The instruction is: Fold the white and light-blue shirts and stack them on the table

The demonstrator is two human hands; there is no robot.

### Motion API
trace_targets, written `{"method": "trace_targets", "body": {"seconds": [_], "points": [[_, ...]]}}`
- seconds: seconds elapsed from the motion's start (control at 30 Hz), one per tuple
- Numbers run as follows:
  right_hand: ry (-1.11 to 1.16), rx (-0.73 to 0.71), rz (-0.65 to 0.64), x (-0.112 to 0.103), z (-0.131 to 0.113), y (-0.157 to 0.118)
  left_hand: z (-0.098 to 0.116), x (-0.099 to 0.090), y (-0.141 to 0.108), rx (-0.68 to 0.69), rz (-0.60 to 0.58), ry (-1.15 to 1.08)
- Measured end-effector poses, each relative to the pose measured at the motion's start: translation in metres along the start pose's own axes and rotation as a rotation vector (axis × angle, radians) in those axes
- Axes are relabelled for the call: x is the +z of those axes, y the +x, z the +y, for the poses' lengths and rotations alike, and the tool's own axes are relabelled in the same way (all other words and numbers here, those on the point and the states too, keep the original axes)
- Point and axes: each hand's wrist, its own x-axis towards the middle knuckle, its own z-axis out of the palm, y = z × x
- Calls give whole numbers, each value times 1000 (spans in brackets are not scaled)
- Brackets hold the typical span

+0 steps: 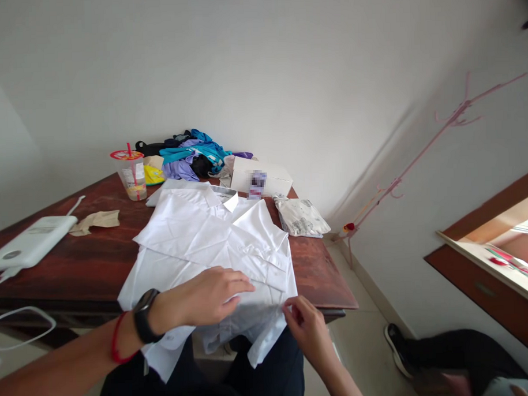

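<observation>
On the wooden desk, the white shirt lies spread, its lower part hanging over the near edge. The left hand rests over its middle, fingers loosely extended, gripping nothing; the right hand pinches its right edge between thumb and fingertips.

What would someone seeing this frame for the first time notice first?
Most likely the white shirt, spread bright across the dark wooden table, its lower edge hanging over the front, with the left hand over its lower part and the right hand at its right side. Next, the heap of blue and purple clothes by the wall, and the pink coat rack slanting across the view at right.
</observation>
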Motion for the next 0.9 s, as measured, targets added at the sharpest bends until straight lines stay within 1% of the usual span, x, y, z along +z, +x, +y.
{"method": "trace_targets", "body": {"seconds": [0.07, 0.1, 0.13, 0.2, 0.27, 0.37, 0.43, 0.57, 0.67, 0.73, 0.8, 0.9], "points": [[-28, -60, -217, -2, -9, -9, -3, 11, 37, 70, -5, -1], [-55, -80, -306, -3, -12, -11, -8, 18, 54, 86, 3, 8], [-94, -86, -366, -4, -15, -12, -13, 26, 69, 96, 13, 17], [-195, -71, -425, -4, -17, -11, -26, 45, 94, 91, 37, 45], [-290, -48, -446, -4, -17, -9, -39, 64, 110, 48, 45, 64], [-333, -23, -410, -3, -11, -9, -51, 86, 118, -12, 30, 63], [-324, -3, -344, -3, -4, -12, -54, 94, 117, -23, 32, 55], [-329, 70, -218, -3, 17, -23, -53, 95, 112, -22, 42, 53], [-276, 121, -169, -5, 33, -31, -53, 94, 112, -22, 50, 55], [-179, 165, -157, -11, 42, -37, -53, 94, 113, -22, 76, 51], [-50, 239, -135, -18, 53, -41, -54, 95, 113, -23, 97, 45], [130, 347, -78, -28, 68, -46, -56, 97, 114, -34, 85, 45]]}}
